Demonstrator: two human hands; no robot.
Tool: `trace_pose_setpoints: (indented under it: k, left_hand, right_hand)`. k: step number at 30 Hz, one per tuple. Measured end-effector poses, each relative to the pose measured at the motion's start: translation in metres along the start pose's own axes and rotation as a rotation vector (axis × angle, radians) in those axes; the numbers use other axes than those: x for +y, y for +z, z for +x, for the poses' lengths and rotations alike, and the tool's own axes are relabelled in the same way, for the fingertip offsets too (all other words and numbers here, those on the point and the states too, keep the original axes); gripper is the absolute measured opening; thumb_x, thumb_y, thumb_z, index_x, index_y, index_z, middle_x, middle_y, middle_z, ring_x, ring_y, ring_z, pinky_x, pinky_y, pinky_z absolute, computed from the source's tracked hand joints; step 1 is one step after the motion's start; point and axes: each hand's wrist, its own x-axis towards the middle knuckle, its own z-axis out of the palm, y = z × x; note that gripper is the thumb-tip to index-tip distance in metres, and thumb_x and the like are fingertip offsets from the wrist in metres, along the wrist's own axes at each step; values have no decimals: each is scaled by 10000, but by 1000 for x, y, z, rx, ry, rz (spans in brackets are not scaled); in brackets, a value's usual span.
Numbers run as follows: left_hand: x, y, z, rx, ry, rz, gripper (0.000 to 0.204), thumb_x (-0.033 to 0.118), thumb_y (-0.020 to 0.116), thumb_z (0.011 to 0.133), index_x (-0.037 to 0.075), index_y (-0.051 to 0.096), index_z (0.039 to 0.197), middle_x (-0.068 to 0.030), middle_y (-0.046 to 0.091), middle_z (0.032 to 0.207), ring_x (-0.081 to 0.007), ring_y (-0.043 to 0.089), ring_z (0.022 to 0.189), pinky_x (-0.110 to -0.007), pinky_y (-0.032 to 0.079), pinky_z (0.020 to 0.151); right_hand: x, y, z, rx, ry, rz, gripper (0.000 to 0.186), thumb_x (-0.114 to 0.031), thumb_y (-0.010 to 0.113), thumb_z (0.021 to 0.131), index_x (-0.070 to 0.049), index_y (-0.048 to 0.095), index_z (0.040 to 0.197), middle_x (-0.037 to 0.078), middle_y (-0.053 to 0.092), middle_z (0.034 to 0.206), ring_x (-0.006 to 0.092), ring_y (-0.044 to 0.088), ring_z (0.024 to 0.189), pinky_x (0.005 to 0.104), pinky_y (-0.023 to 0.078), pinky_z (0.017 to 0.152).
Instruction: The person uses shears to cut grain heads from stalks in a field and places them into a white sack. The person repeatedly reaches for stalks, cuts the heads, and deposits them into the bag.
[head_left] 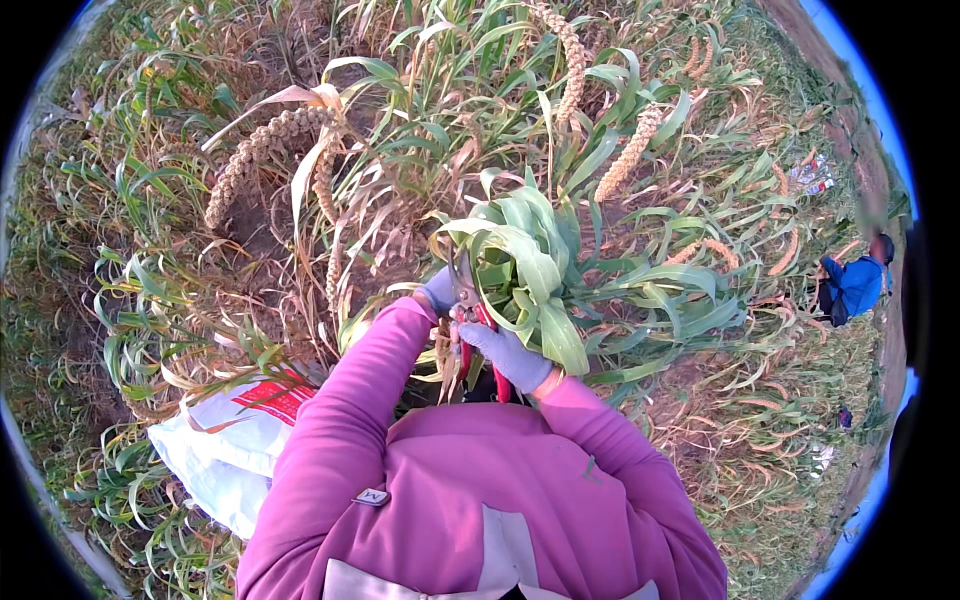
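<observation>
My right hand (508,357), in a pale grey-lilac glove, is closed round red-handled pruning shears (484,318). Their metal blades point away from me and stand slightly apart. Just left of the blades is my left hand (438,291), gloved alike; its fingers are hidden behind the shears and stalks. A thick bunch of broad green leaves (530,255) rises beyond and right of both hands, some leaves draping over the right one. Dry, pale leaf pieces (447,350) hang below the hands.
Drooping millet seed heads (262,155) hang ahead on the left, and more millet heads (630,155) on the right. Dry and green stalks surround me. A white sack (215,455) with a red patch lies at my left. Far right, a person in blue (855,287) is among the plants.
</observation>
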Motion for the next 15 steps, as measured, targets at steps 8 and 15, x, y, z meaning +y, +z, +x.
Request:
trace_pose_setpoints:
  k: [8, 15]
  left_hand:
    - [-15, 33, -22, 268, -589, -162, 326, 132, 708, 791, -18, 634, 1071, -62, 682, 990, -117, 611, 868, -284, 485, 815]
    - [-8, 2, -13, 301, -552, 70, 318, 165, 712, 785, -2, 646, 1047, -65, 689, 922, -133, 628, 787, -291, 501, 740]
  right_hand:
    - [66, -50, 6, 422, 494, 158, 321, -422, 639, 881, -107, 602, 929, -1, 561, 731, 128, 572, 667, 277, 484, 613]
    - [137, -139, -61, 460, 305, 256, 267, -262, 726, 824, -90, 612, 992, 37, 654, 822, 140, 632, 654, 291, 494, 538]
